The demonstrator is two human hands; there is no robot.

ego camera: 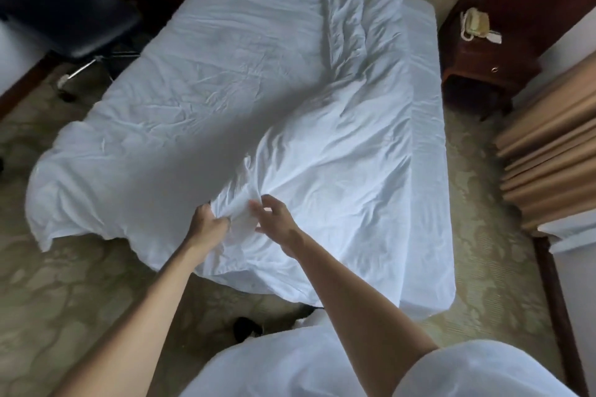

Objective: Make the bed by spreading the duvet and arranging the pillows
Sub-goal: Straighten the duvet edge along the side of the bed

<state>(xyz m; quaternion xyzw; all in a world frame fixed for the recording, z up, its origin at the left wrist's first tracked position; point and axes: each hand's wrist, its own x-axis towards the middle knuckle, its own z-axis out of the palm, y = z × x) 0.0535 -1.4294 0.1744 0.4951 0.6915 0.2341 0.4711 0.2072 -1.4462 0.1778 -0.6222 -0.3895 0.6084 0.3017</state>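
A wrinkled white duvet (225, 100) lies across the bed, skewed to the left so that it hangs over the left side and foot. On the right a strip of white sheeted mattress (429, 145) is uncovered. My left hand (209, 219) is clenched on a bunch of duvet fabric near the foot of the bed. My right hand (277, 222) hovers just to its right with fingers spread, at the same bunch of cloth. No pillow can be made out apart from the duvet.
A black office chair (64, 10) stands left of the bed. A dark wooden nightstand (483, 55) with a telephone (475, 24) sits at the right of the headboard. Tan curtains (554, 145) hang at the right. Patterned carpet surrounds the bed.
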